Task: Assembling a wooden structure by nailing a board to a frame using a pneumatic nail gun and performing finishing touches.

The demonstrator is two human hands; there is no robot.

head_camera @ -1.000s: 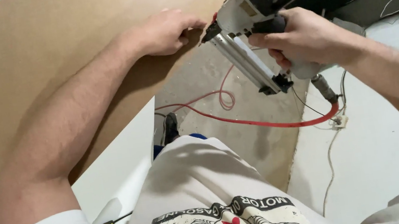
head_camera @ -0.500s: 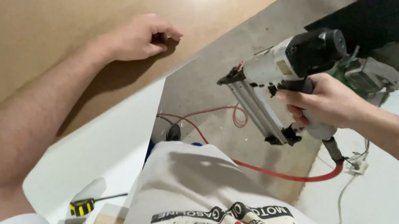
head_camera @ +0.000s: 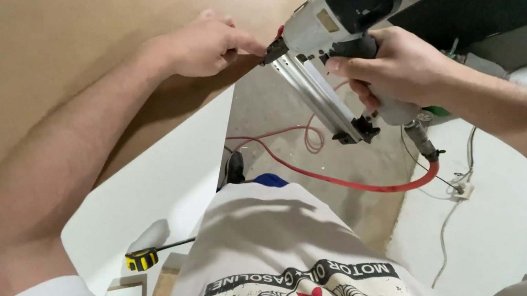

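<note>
Nail gun (head_camera: 334, 15) nosed up to the edge of the brown board (head_camera: 54, 54), just beside my left fingertips.

My right hand (head_camera: 398, 69) is wrapped tight round the gun's dark handle, its red air hose (head_camera: 352, 183) trailing down across the floor. My left hand (head_camera: 206, 42) lies loosely curled on the board's edge, holding nothing, pointing at the muzzle. To drive this well I'd keep the nose square and firm on the edge and my fingers clear; whether the tip actually touches the board, I can't quite tell.
</note>
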